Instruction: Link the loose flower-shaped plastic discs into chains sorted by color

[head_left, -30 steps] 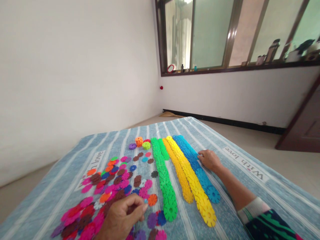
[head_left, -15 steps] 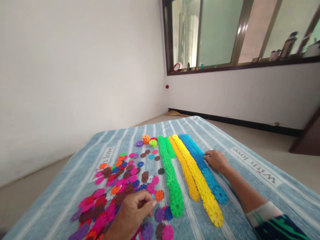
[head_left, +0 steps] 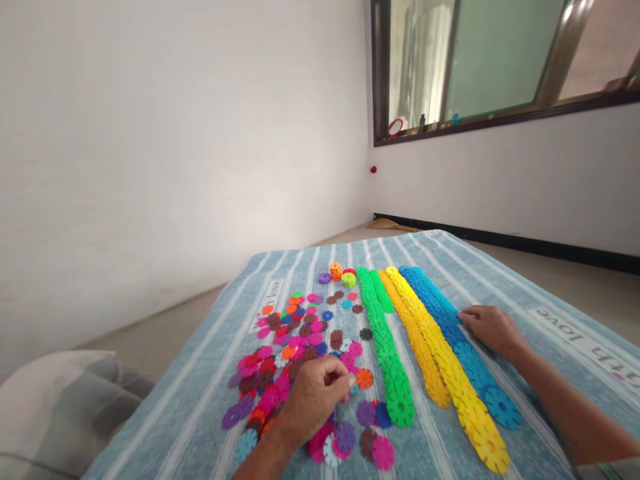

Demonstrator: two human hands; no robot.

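Flat plastic snowflake discs lie on a blue striped bedsheet (head_left: 210, 400). A mixed pile of loose discs (head_left: 295, 340) in pink, brown, purple and orange spreads at the left. Sorted rows run away from me: green (head_left: 385, 347), yellow (head_left: 440, 353) and blue (head_left: 450, 327). My left hand (head_left: 313, 400) hovers over the pile's near edge, its fingers pinched together on something I cannot make out, beside an orange disc (head_left: 365, 378). My right hand (head_left: 493, 329) rests fingers-down against the right side of the blue row.
A grey cushion (head_left: 55, 400) lies at the lower left beside the bed. White walls stand behind, with a dark-framed window (head_left: 500, 60) at the upper right holding small items on its sill. A short orange stack (head_left: 335, 270) sits at the far end of the pile.
The view has swung left, so everything has shifted right in the picture and the cushion has appeared. Both hands stay at the same spots on the discs.
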